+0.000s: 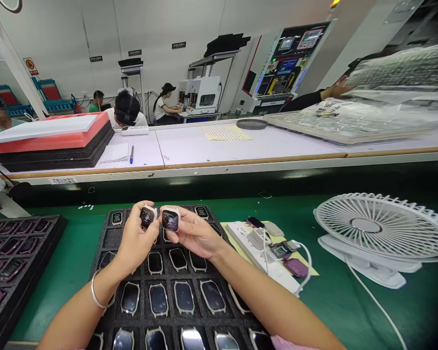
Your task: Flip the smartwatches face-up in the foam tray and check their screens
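Between the fingers of my left hand (133, 243) is a smartwatch without a strap (148, 217), its lit screen turned towards me. My right hand (197, 233) pinches a second pale-framed smartwatch (171, 219), also lit, right beside the first. Both hands hover over the far part of a black foam tray (140, 272). Rows of pale-framed watch bodies lie in its pockets, such as the dark-screened watch (158, 299). My forearms cover some of the pockets.
Left stands another foam tray (54, 243) with purple-framed watches. A power strip (266, 262) with chargers and a white fan (365, 226) are on the right. Beyond runs a raised shelf (190, 148) bearing a foam stack (51, 141). Someone's arm (314, 99) reaches bubble-wrapped trays (354, 121).
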Action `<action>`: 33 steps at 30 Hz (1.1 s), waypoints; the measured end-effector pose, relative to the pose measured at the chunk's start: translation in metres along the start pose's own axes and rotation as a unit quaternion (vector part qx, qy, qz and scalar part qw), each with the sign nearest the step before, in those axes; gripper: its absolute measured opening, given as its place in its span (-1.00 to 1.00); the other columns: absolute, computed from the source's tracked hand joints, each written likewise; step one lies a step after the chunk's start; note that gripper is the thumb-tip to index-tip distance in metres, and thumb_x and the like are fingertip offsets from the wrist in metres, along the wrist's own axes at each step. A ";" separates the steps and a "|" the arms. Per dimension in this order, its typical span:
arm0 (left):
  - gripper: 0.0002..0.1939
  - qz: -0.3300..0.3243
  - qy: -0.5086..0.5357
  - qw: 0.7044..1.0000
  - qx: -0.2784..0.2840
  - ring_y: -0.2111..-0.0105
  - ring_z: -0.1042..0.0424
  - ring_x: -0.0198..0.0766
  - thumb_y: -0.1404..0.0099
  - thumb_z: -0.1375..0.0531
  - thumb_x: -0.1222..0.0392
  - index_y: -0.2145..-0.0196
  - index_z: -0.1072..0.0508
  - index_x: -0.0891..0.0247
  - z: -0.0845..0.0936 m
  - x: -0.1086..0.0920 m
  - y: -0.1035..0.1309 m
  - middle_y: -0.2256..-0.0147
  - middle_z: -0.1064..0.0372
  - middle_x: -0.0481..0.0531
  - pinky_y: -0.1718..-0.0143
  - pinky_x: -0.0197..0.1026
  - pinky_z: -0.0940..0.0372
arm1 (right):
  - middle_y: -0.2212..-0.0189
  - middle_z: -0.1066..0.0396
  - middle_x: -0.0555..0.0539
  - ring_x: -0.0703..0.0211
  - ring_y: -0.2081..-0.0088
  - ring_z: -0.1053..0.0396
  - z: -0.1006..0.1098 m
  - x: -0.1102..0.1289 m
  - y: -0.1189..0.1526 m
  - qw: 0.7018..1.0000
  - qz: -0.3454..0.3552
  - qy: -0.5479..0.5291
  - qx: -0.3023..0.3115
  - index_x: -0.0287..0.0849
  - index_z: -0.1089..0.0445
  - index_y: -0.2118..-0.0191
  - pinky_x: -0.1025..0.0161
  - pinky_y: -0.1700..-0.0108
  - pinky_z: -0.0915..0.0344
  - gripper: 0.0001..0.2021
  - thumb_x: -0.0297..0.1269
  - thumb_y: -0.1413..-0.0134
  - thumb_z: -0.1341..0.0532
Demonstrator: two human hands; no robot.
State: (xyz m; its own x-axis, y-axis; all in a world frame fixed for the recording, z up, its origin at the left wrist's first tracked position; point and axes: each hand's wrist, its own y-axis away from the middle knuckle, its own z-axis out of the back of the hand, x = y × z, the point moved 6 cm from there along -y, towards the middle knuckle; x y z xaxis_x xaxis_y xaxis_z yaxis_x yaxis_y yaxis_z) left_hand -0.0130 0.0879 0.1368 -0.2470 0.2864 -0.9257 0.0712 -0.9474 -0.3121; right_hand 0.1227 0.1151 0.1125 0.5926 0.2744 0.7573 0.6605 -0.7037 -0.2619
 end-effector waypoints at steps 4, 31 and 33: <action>-0.64 0.002 0.012 1.000 0.008 0.28 -0.31 -0.27 -0.27 -0.18 0.13 -0.01 -0.29 0.19 -0.002 0.002 0.000 0.25 -0.28 -0.04 0.19 -0.18 -0.24 | 0.17 -0.45 -0.07 0.34 0.44 -0.35 0.001 0.000 0.000 1.000 0.002 0.002 -0.006 -0.13 -0.52 -0.02 0.34 0.36 -0.28 -0.57 -0.18 -0.01 -0.48; -0.34 0.140 0.187 0.972 0.000 0.52 -0.22 -0.43 -0.11 -0.35 0.00 -0.10 -0.27 0.29 -0.003 0.015 -0.011 0.33 -0.29 -0.09 0.49 -0.29 -0.16 | 0.14 -0.54 -0.19 0.19 0.34 -0.42 0.017 0.008 -0.004 0.993 -0.019 0.001 -0.116 -0.13 -0.40 -0.09 0.19 0.22 -0.33 -0.56 -0.16 -0.11 -0.39; -0.26 0.167 0.237 0.957 0.010 0.56 -0.24 -0.43 -0.11 -0.36 -0.07 -0.15 -0.25 0.32 -0.006 0.018 -0.012 0.39 -0.30 -0.09 0.53 -0.30 -0.15 | 0.15 -0.55 -0.18 0.20 0.36 -0.43 0.022 0.010 -0.005 0.990 -0.018 0.007 -0.137 -0.13 -0.40 -0.05 0.20 0.23 -0.33 -0.60 -0.12 -0.13 -0.37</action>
State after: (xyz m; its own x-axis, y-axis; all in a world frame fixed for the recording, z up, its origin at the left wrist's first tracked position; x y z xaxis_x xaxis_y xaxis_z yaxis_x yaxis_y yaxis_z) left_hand -0.0122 0.1053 0.1228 0.2533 -0.0043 -0.9674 0.0501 -0.9986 0.0176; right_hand 0.1356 0.1356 0.1078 0.5642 0.2947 0.7712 0.5301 -0.8455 -0.0648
